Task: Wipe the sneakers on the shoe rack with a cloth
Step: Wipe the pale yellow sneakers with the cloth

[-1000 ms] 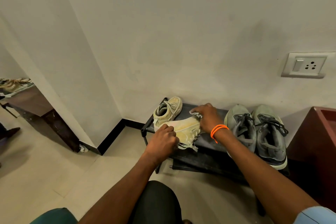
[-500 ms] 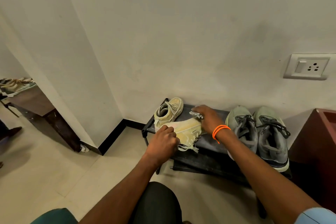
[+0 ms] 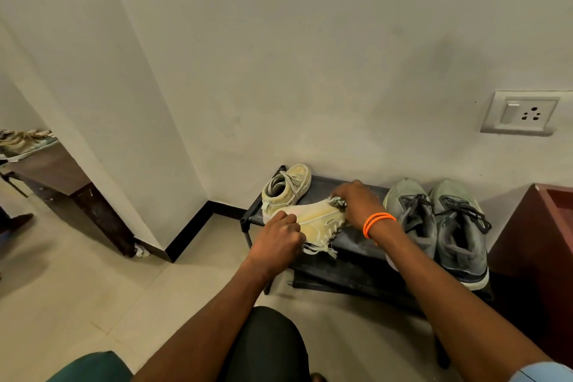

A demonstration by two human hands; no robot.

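Sneaker [image 3: 319,222], cream and tipped on its side, lies on the black rack [image 3: 350,242] between the two hands. The left hand [image 3: 276,242] curls round its near end, fingers folded tight against the upper, with loose laces [image 3: 319,248] trailing just past the knuckles. The right hand [image 3: 359,205] covers the far end, its fingers bent over a pale cloth [image 3: 338,203] pinched against the shoe; only a crumpled edge of the cloth shows under the fingertips. An orange band [image 3: 376,223] circles the right wrist.

Just beyond the left hand, a second cream sneaker [image 3: 286,187] stands upright at the rack's far left corner, touching the tipped one. To the right of the right wrist sits a grey pair [image 3: 440,226], side by side, toes to the wall. Well above them a socket [image 3: 519,113] is set in the wall, and a brown cabinet [image 3: 539,239] stands beside the rack's right end.
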